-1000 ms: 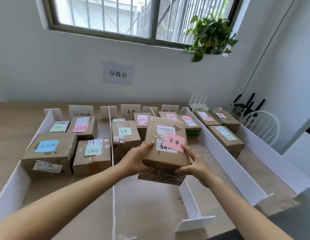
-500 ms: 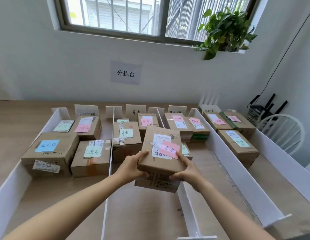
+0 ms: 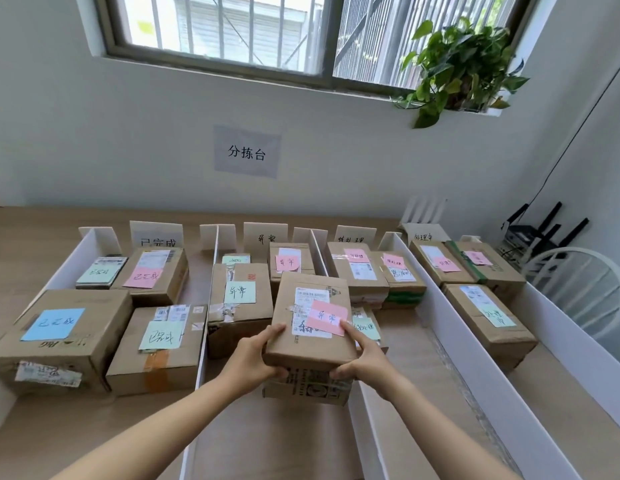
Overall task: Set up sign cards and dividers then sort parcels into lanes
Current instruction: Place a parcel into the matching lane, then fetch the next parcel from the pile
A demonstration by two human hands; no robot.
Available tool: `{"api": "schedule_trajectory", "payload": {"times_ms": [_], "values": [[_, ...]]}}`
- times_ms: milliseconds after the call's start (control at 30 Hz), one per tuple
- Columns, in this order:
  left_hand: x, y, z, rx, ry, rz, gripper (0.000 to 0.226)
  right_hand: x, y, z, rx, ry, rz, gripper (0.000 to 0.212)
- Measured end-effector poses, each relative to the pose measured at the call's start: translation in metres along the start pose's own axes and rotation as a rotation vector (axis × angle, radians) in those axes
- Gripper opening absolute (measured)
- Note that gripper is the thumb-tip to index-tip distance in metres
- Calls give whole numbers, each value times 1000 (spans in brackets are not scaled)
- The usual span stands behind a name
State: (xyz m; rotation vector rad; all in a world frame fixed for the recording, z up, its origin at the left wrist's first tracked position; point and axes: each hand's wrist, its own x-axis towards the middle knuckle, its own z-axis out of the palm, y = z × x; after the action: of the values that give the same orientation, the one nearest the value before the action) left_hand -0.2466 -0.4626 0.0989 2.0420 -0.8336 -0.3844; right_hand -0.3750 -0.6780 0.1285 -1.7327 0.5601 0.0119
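I hold a brown cardboard parcel (image 3: 310, 308) with a pink sticky note and a white shipping label, tilted up over the second lane. My left hand (image 3: 255, 355) grips its near left corner and my right hand (image 3: 364, 358) grips its near right corner. White dividers (image 3: 203, 341) (image 3: 450, 327) split the wooden table into lanes. White sign cards (image 3: 156, 235) (image 3: 265, 233) (image 3: 355, 235) stand at the far end of the lanes. A parcel with a green note (image 3: 241, 301) sits just left of the held parcel, in the same lane.
Several labelled parcels fill the left lane (image 3: 59, 336) and the right lanes (image 3: 492, 317). An outer white divider (image 3: 578, 348) bounds the right side. A white chair (image 3: 578, 289) and black routers (image 3: 540, 230) stand at the far right. A plant (image 3: 461, 64) hangs by the window.
The held parcel has moved left, from over the divider toward the second lane, and farther from me. Both hands kept their grip on its near corners.
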Motion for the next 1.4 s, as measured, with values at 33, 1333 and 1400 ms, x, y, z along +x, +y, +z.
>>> {"api": "schedule_trajectory", "payload": {"times_ms": [33, 1333, 1400], "values": [[3, -2, 1, -7, 5, -2, 92, 4, -2, -1, -6, -9, 3, 106], [44, -46, 82, 69, 190, -300, 71, 92, 46, -9, -811, -44, -192, 63], [45, -47, 82, 92, 185, -305, 70, 93, 49, -9, -852, -57, -197, 61]]}}
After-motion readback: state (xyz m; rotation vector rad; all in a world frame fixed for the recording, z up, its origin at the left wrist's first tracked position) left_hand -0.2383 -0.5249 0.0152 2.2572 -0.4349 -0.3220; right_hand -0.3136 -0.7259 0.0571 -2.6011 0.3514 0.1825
